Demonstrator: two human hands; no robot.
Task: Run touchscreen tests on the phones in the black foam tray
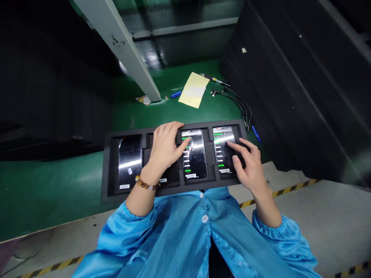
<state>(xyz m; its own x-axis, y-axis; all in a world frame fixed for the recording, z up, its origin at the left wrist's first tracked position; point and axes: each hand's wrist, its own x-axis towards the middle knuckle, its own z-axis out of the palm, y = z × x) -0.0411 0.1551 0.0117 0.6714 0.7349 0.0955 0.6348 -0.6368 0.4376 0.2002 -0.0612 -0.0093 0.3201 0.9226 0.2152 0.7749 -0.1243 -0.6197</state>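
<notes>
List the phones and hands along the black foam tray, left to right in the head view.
Dark-screened smartphone → left hand → third-slot smartphone showing text → fourth-slot smartphone showing text → right hand. Left out: the second-slot smartphone, partly covered by the left hand.

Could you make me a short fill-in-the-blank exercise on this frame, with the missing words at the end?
1. The number of phones in the black tray is ____.
2. Around the wrist of the left hand is a beaded ____.
3. The right hand is over the phone at the tray's far ____ end.
4. The colour of the surface under the yellow paper is ____.

Missing words: four; bracelet; right; green.
</notes>
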